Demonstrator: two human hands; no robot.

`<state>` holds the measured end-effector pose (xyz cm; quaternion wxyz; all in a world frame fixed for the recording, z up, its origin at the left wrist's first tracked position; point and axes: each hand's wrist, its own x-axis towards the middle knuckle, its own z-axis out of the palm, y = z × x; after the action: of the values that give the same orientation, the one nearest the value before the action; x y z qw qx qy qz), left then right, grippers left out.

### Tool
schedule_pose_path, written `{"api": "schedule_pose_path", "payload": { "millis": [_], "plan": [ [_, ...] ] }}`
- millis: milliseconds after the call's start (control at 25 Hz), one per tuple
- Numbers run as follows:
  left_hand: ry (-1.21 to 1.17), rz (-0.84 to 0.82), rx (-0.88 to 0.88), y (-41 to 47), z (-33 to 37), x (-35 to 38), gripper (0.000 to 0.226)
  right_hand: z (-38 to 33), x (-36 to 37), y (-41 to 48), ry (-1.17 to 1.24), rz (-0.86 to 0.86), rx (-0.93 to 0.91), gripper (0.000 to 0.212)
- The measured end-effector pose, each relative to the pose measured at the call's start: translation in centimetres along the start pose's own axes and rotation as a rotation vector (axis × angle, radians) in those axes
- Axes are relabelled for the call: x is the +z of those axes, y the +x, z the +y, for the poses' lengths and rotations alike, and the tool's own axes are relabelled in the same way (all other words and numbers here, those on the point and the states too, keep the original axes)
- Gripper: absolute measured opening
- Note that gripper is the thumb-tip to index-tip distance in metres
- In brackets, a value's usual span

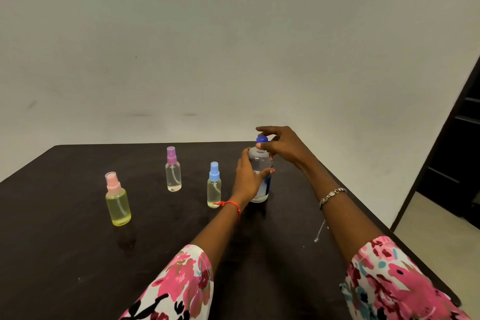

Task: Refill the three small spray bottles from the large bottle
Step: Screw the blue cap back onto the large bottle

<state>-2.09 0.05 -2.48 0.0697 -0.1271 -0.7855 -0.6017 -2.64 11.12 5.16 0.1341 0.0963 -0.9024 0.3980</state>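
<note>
Three small clear plastic spray bottles [173, 171] left of large clear blue-capped bottle [258, 161], sprayers on | left hand [248, 176] wraps its body | right hand [281, 145] pinches blue cap [261, 139] | refilling seemingly unstarted

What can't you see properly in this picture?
Head view:
Label and fill level of the large bottle: the left hand wraps round it.
Whether the blue cap is loosened: fingers of the right hand partly cover it.
The thin chain-like thing on the table: too small to identify.
The table's near edge: cut off by the frame's bottom.
</note>
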Motion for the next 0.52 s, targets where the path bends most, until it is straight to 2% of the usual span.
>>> {"api": "schedule_pose_path", "payload": {
  "millis": [80, 360, 440, 520],
  "plan": [
    [0.001, -0.004, -0.005, 0.0, 0.0, 0.0, 0.074, 0.2, -0.1, -0.3, 0.036, 0.0, -0.01, 0.038],
    [-0.017, 0.008, 0.016, -0.2, 0.2, 0.1, 0.072, -0.1, 1.9, -0.4, -0.004, 0.264, 0.029, 0.035],
    [-0.017, 0.006, 0.02, -0.3, 0.3, 0.0, 0.072, -0.2, 1.7, -0.3, -0.029, 0.231, 0.042, 0.042],
    [-0.012, 0.006, 0.026, -0.2, 0.3, 0.0, 0.072, -0.4, 0.7, -0.1, -0.016, 0.103, 0.031, 0.052]
  ]
}}
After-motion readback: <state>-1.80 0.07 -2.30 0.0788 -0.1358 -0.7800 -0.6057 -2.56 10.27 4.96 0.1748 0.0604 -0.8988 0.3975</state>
